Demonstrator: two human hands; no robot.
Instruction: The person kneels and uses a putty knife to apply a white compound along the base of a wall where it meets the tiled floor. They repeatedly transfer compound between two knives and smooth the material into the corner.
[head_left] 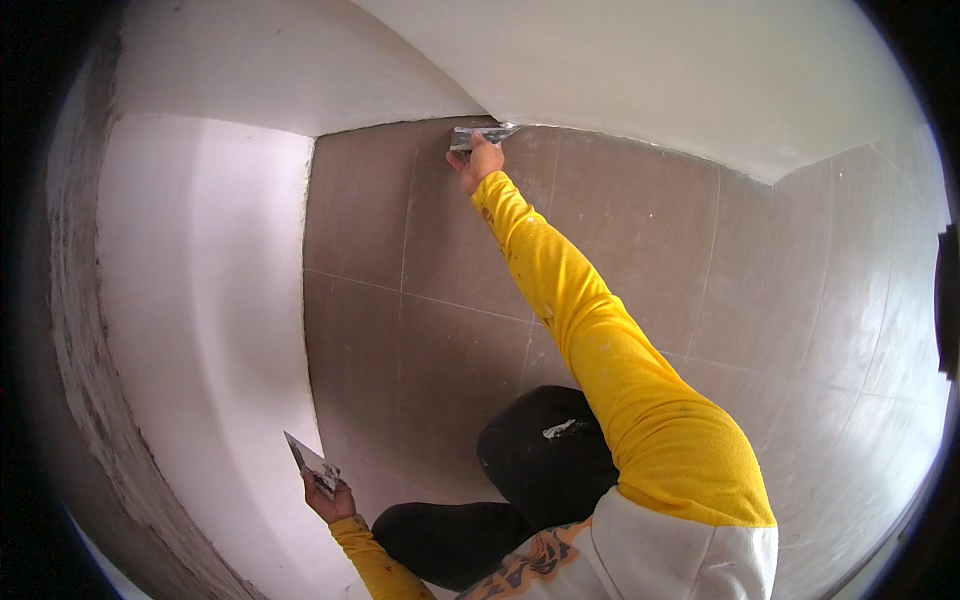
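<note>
My right arm is stretched far forward, and my right hand [480,163] is closed on a putty knife [464,137] with a wide metal blade. The blade lies at the foot of the white wall, close to the corner where wall and floor tiles meet. Low on the left, my left hand [328,500] grips a second putty knife [316,463]. Its smeared, pointed-looking blade is tilted up and to the left, in front of the white left wall. Fingers hide most of both handles.
Large brown floor tiles [460,390] with pale joints spread beneath me. A white wall [690,80] runs along the far side and juts out at a corner. The left wall [200,250] has a rough grey band [80,300] beside it. My bent knees [548,440] are in dark trousers.
</note>
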